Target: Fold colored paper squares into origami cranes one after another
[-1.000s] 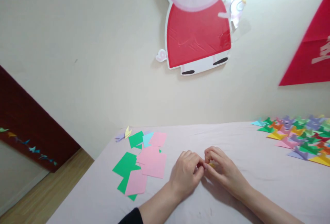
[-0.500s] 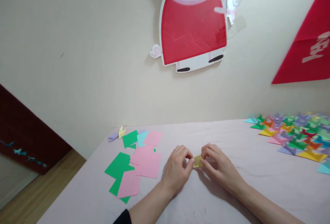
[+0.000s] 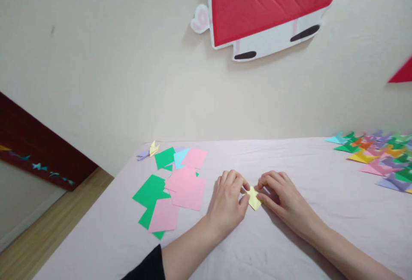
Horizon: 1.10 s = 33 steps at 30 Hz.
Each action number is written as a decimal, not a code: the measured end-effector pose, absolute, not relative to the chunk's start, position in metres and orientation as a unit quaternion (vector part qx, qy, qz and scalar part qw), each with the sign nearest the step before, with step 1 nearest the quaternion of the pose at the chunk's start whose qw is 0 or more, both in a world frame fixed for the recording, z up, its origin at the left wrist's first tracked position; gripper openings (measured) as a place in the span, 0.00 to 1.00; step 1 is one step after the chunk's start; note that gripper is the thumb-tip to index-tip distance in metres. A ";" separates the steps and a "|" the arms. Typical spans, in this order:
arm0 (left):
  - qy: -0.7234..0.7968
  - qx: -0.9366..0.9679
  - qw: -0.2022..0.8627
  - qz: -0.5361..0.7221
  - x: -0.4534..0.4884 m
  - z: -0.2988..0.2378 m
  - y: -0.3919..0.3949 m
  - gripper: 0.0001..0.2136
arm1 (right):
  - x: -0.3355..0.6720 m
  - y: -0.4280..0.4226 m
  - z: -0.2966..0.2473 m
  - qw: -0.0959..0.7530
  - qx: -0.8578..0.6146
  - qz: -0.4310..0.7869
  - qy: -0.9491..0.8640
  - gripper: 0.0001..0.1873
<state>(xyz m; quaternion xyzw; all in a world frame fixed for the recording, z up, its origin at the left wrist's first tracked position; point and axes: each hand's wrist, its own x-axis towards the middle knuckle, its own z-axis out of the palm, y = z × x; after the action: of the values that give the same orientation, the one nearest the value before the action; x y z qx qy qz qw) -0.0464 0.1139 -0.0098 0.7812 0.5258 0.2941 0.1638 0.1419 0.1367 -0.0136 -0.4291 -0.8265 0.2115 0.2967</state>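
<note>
Between my hands is a small piece of folded yellow origami paper (image 3: pixel 254 199), showing a pointed lower end toward me. My left hand (image 3: pixel 229 196) pinches its left edge with thumb and fingers. On the opposite edge, my right hand (image 3: pixel 279 194) grips it with thumb and curled fingertips. The fingers cover the paper's sides and part of its top. Left of my left hand lie loose square sheets, among them a pink sheet (image 3: pixel 189 194) and a green sheet (image 3: pixel 150 190).
Rows of colourful folded paper figures (image 3: pixel 380 155) stand at the table's right back. A small yellow folded figure (image 3: pixel 153 148) sits at the far left corner beside a purple one. The pale tablecloth (image 3: pixel 231 258) reaches the wall, which bears a red cartoon cutout (image 3: pixel 270 5).
The yellow paper has turned from a darker, slanted strip to a bright pointed shape lying flatter. The camera view has tilted down and shifted left. Both hands stay on the paper.
</note>
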 end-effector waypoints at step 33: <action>0.470 0.852 0.050 0.225 -0.042 -0.012 0.124 0.05 | 0.145 0.140 -0.015 0.265 -0.426 0.221 -0.836 0.10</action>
<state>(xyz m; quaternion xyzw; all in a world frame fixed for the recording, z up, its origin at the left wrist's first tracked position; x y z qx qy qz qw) -0.0418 0.1240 -0.0116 0.8521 0.4696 0.2254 0.0504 0.1446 0.1397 -0.0146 -0.4262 -0.8365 0.2206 0.2647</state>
